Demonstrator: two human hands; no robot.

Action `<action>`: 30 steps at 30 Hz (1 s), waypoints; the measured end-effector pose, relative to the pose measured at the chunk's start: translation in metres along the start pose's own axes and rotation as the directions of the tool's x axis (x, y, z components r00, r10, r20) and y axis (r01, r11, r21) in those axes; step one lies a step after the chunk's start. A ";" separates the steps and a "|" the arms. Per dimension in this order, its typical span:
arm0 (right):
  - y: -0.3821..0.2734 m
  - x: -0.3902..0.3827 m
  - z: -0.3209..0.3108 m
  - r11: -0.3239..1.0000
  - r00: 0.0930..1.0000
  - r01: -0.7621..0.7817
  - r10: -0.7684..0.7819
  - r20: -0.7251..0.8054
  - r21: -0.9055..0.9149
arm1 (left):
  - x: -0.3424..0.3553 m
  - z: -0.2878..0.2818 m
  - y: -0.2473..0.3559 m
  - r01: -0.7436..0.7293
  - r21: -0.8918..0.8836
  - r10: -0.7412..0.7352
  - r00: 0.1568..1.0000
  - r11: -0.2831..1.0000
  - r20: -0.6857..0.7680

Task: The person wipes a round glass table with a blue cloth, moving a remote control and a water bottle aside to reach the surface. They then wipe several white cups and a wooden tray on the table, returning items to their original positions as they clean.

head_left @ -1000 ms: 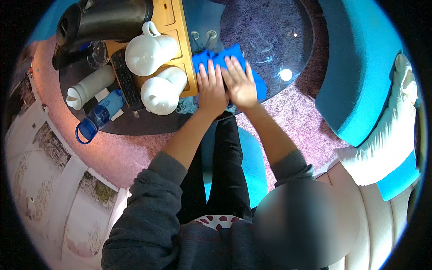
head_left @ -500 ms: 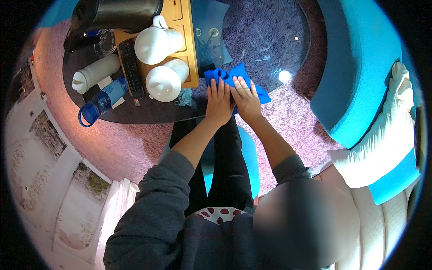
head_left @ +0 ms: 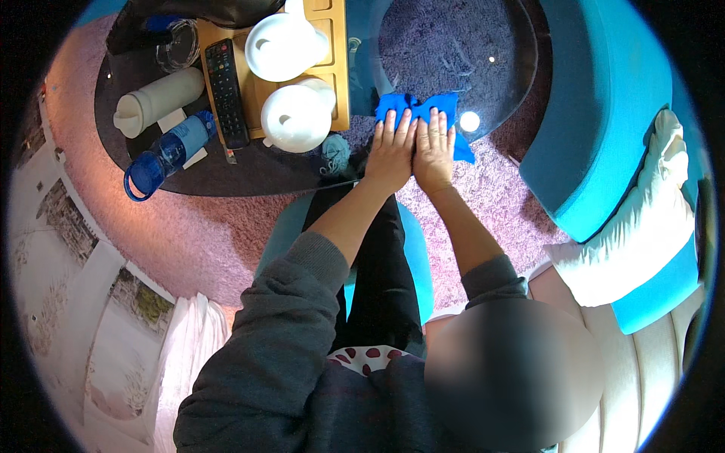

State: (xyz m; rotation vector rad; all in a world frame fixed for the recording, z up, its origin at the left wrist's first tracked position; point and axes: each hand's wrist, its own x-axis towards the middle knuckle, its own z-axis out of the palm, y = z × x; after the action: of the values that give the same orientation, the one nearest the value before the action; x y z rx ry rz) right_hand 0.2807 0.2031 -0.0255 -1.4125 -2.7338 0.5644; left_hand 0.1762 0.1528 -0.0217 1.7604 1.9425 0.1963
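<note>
A bright blue cloth (head_left: 445,101) lies crumpled on the dark glass tabletop (head_left: 483,83), close to its near edge. My left hand (head_left: 391,157) rests on it with the fingers stretched out, pointing away from me. Beside it, almost touching, my right hand (head_left: 433,160) presses on the same cloth, its fingers straight and close together. Parts of the cloth are hidden under both palms, and one corner shows to the right of my right hand.
Left of my hands is a wooden tray (head_left: 340,75) with two white teapot-like vessels (head_left: 298,117). A black remote control (head_left: 226,94), a blue-tinted bottle (head_left: 168,155), a pale bottle (head_left: 158,102) and a small bundle of blue-grey yarn (head_left: 334,153) lie nearby. A teal sofa (head_left: 596,136) curves at right.
Both hands and the cloth have shifted to the right over the glass. My right hand has turned to point straighter ahead. The whole view has shifted slightly too.
</note>
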 end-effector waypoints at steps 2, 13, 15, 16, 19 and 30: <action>-0.020 -0.010 0.003 1.000 0.998 -0.015 0.015 0.059 0.009 | -0.019 -0.004 -0.010 0.005 0.050 -0.005 1.000 0.999 0.003; -0.125 -0.031 0.020 0.990 0.958 0.120 -0.135 0.253 0.073 | -0.112 -0.030 -0.089 0.077 0.058 -0.088 0.971 0.995 0.223; -0.129 -0.031 0.020 0.990 0.953 0.136 -0.140 0.269 0.036 | -0.116 -0.030 -0.096 0.051 0.062 -0.064 0.973 0.997 0.223; -0.129 -0.031 0.020 0.990 0.952 0.134 -0.138 0.274 0.030 | -0.116 -0.031 -0.096 0.050 0.058 -0.062 0.970 0.997 0.233; -0.126 -0.028 0.013 0.989 0.931 0.142 -0.144 0.335 0.030 | -0.113 -0.037 -0.091 0.061 0.047 -0.071 0.962 0.997 0.265; -0.082 -0.014 0.004 0.945 0.905 0.324 -0.321 0.279 0.036 | -0.095 -0.027 -0.056 0.201 0.004 -0.197 0.951 0.980 0.237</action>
State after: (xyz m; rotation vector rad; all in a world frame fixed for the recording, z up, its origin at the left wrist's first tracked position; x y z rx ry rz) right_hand 0.2234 0.1473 -0.0009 -0.9037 -3.1009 0.7809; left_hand 0.1168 0.0589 0.0029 1.4868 1.9184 -0.0618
